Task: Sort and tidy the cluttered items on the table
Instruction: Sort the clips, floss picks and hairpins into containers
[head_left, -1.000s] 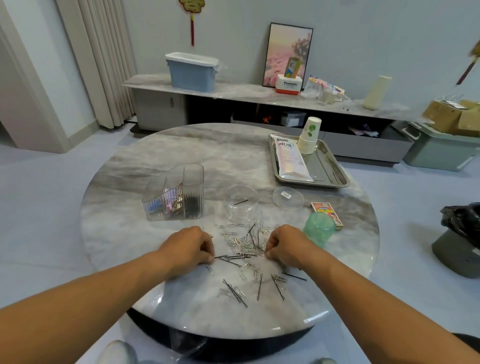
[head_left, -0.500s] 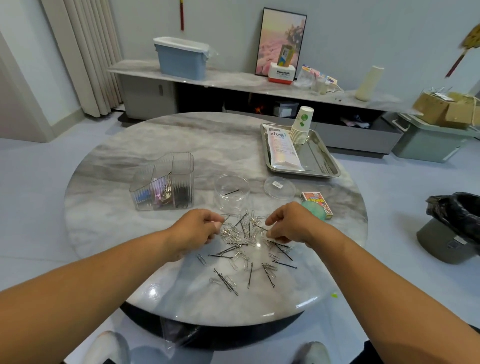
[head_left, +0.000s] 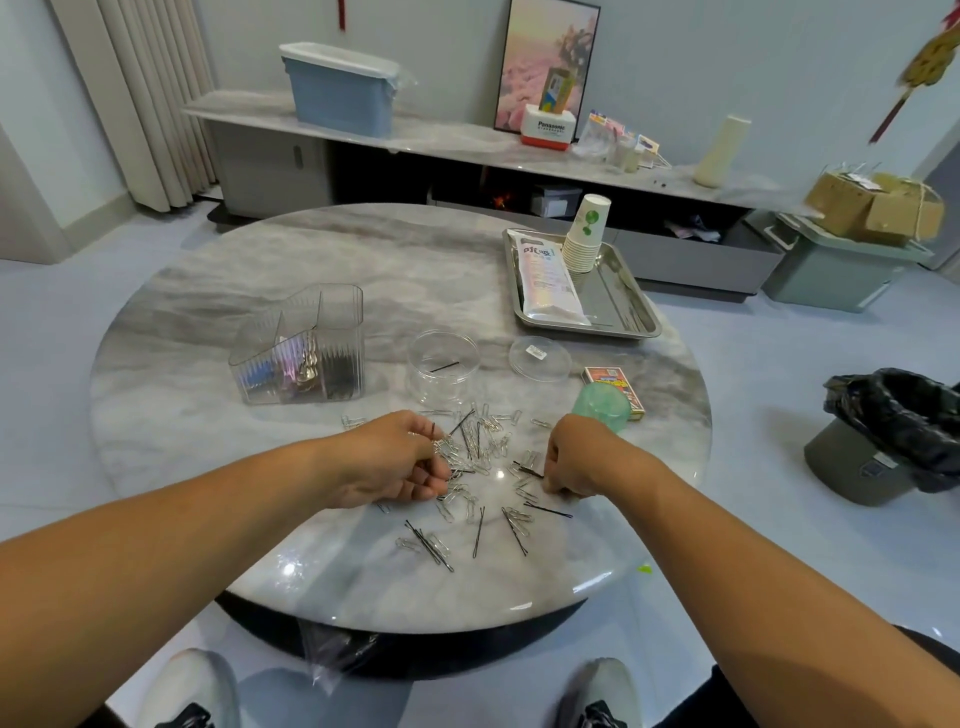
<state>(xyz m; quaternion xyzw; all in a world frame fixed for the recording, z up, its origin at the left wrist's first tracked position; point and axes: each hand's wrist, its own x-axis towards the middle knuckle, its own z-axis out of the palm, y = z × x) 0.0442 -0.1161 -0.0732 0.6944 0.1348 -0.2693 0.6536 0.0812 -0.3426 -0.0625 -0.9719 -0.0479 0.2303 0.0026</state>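
Observation:
A heap of silver paper clips (head_left: 480, 441) mixed with black hairpins (head_left: 480, 530) lies on the round marble table (head_left: 234, 415). My left hand (head_left: 395, 462) rests at the heap's left edge, fingers curled, pinching a dark hairpin that sticks up above the thumb. My right hand (head_left: 571, 462) is at the heap's right edge, fingertips pinched on a black hairpin lying on the table. Behind the heap stand a clear round jar (head_left: 442, 371) with one hairpin inside, its lid (head_left: 539, 358), and a clear divided organiser (head_left: 301, 358) holding sorted clips and pins.
A green cup (head_left: 602, 410) and a small card box (head_left: 613, 384) sit right of my right hand. A metal tray (head_left: 623, 312) with a packet and stacked paper cups is at the back right. A black-lined bin (head_left: 893, 436) stands on the floor to the right.
Both hands shifted within the heap: the left now shows a hairpin pinched above the thumb, the right dropped lower onto a hairpin. The camera pulled back and tilted down.

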